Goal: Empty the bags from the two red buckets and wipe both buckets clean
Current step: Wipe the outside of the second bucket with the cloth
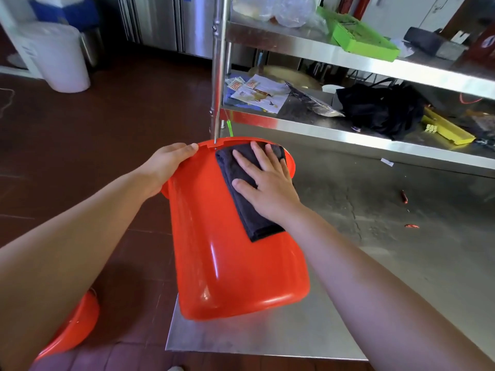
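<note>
A red bucket lies on its side on the steel table, its base toward me and its rim pointing away. My left hand grips the far rim on the left side. A folded dark cloth lies on the bucket's outer wall near the rim. My right hand presses flat on the cloth with straight, spread fingers. A second red bucket sits on the floor at lower left, mostly hidden behind my left forearm.
The steel table carries small red scraps at right. Steel shelves behind hold papers, a black bag, a green tray and yellow items. A shelf post stands just beyond the bucket rim. A white bin stands on the brown floor.
</note>
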Demonstrator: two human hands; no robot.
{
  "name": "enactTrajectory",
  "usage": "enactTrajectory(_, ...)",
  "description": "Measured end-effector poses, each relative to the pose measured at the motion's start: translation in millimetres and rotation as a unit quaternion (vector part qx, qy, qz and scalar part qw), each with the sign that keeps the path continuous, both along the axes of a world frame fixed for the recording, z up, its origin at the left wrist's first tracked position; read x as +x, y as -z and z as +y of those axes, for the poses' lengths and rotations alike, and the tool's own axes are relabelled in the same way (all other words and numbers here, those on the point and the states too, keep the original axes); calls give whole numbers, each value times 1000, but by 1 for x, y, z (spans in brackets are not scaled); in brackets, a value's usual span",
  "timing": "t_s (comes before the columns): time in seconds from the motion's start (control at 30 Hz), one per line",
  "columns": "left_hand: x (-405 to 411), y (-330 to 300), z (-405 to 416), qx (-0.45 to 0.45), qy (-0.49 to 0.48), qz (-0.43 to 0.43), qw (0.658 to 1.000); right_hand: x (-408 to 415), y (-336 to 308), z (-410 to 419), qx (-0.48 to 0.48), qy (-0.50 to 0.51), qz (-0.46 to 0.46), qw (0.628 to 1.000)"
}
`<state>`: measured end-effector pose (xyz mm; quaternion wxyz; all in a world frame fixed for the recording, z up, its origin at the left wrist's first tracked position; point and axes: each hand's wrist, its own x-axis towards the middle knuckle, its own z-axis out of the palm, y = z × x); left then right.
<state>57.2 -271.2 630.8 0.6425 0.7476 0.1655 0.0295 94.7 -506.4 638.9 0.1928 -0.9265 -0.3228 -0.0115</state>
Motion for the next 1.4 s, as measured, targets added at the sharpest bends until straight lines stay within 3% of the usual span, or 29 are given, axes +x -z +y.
enactTrajectory(0.2,-13,13,6,-4,-81,-16,997,-69,11,-23,-48,-83,-77,992)
enactTrajectory(0.27,-17,15,5,122,-197,-3,973,-94,18,-32,-58,-103,-89,989)
enactTrajectory(0.33,-21,4,-1,270,-299,-58,914,-111,22,-36,-69,-110,-103,986)
enactTrajectory(0.4,-18,-18,-15,367,-271,-168,874,-122,23,-34,-72,-106,-114,985)
enactTrajectory(0.47,-3,-37,-31,395,-134,-198,887,-126,20,-28,-76,-104,-120,984)
enactTrajectory(0.53,11,-50,-48,373,-1,-97,923,-124,18,-21,-81,-107,-114,984)
enactTrajectory(0.6,20,-52,-53,353,43,29,934,-119,18,-16,-76,-110,-105,985)
enactTrajectory(0.63,23,-51,-51,335,38,49,940,-114,18,-13,-70,-110,-103,986)
enactTrajectory(0.77,29,-45,-40,242,21,48,969,-68,10,2,-35,-68,-94,993)
enactTrajectory(0.9,30,-39,-35,182,13,39,982,-12,0,5,61,1,31,998)
enactTrajectory(0.97,29,-37,-31,177,4,34,984,-7,4,2,70,1,45,997)
enactTrajectory(1.1,19,-33,-19,190,2,26,981,-44,16,-8,53,-28,14,998)
enactTrajectory(1.4,-10,-18,21,124,-32,34,991,-140,32,-38,-13,-116,-33,993)
